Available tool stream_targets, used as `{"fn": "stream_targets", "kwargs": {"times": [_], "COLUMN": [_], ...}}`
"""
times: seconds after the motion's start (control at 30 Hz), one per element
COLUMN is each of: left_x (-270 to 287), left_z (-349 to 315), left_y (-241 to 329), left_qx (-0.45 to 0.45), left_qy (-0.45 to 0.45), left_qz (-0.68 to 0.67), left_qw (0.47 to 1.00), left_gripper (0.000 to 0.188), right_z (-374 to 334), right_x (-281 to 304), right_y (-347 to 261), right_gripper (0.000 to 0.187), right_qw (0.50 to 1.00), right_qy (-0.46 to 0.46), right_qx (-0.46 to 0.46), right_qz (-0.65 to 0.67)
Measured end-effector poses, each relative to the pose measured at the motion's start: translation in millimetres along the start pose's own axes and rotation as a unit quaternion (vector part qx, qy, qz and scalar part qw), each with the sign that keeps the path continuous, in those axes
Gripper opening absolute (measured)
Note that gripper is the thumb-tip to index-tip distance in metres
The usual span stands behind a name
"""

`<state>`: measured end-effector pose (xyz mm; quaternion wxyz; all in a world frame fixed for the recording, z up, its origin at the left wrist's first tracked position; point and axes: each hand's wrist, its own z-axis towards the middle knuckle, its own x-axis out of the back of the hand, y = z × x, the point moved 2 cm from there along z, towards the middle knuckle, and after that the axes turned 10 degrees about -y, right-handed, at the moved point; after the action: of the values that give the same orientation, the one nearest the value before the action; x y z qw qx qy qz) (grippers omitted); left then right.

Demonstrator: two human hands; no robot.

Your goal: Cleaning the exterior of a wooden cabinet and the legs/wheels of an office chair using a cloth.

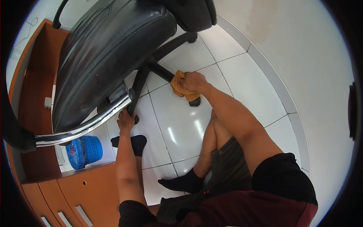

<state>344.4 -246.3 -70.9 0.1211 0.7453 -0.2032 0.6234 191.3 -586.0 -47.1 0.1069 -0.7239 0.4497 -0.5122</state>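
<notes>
A black office chair [113, 49] with a padded, shiny seat and a chrome armrest [87, 126] fills the upper left. Its dark base legs [160, 72] spread over the floor on casters. My right hand [194, 81] is closed on an orange-brown cloth [179, 87], which is wrapped over the end of one base leg just above its caster [194, 102]. My left hand [126, 120] is at the end of another base leg, under the armrest, beside a caster [136, 119]. Its fingers curl against that leg; the chair leg partly hides their grip.
A blue perforated waste bin [92, 148] with a bag stands under the wooden desk [28, 94] at left. Drawers with silver handles [84, 215] are at lower left. A white wall [310, 60] curves along the right. My feet in black socks [183, 182] rest on white floor tiles [162, 125].
</notes>
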Motion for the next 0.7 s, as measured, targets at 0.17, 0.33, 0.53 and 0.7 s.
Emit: {"fn": "stream_targets", "kwargs": {"times": [0.17, 0.33, 0.53, 0.7], "left_x": [6.9, -57.9, -18.4, -1.6], "left_z": [-50.5, -108.1, -106.5, -119.1], "left_y": [-45.4, -140.5, -29.6, -21.3], "left_qx": [0.038, 0.149, 0.222, 0.274], "left_qy": [0.057, 0.012, -0.092, -0.121], "left_qz": [0.016, -0.237, -0.17, -0.185], "left_qw": [0.998, 0.96, 0.956, 0.936], "left_gripper": [0.068, 0.078, 0.088, 0.091], "right_z": [3.5, 21.9, 7.3, 55.1], "right_x": [7.8, -20.5, -32.8, -19.4], "right_y": [1.3, -18.6, -23.7, -40.2], "right_gripper": [0.045, 0.048, 0.055, 0.053], "right_qw": [0.983, 0.968, 0.92, 0.963], "right_qy": [0.178, 0.17, 0.23, 0.174], "right_qx": [0.047, 0.172, 0.262, 0.128], "right_qz": [-0.005, -0.062, -0.179, -0.162]}}
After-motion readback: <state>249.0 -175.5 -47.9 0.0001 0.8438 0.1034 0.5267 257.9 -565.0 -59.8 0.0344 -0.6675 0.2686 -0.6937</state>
